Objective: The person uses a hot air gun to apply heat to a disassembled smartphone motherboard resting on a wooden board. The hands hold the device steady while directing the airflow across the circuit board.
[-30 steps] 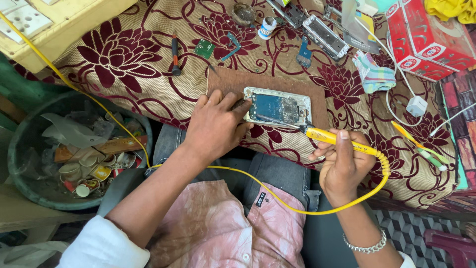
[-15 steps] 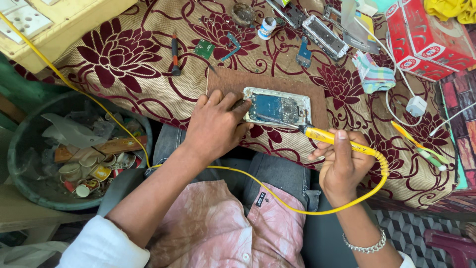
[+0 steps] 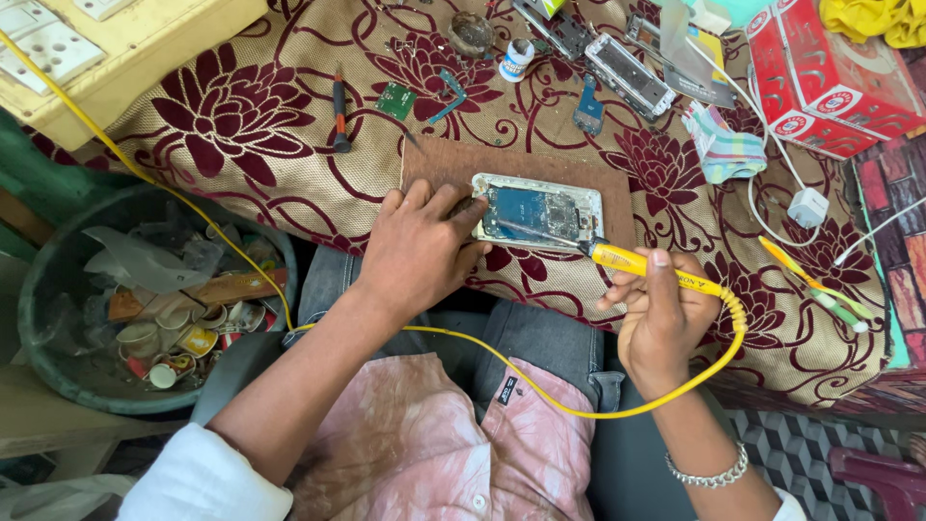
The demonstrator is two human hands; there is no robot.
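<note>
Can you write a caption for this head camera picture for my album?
Left hand steadies an opened phone on a brown board while the right hand touches a yellow soldering iron to it.

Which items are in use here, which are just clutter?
In use: opened blue-boarded phone, yellow-handled soldering iron in right hand, brown wooden board, left hand steadying phone.
Lying about: red cardboard box, small black-tipped screwdriver, white charger plug, green bin.

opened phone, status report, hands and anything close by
Left hand steadies opened phone on brown board. Right hand holds yellow soldering iron, tip on phone's inside. Nothing blocking.
</note>
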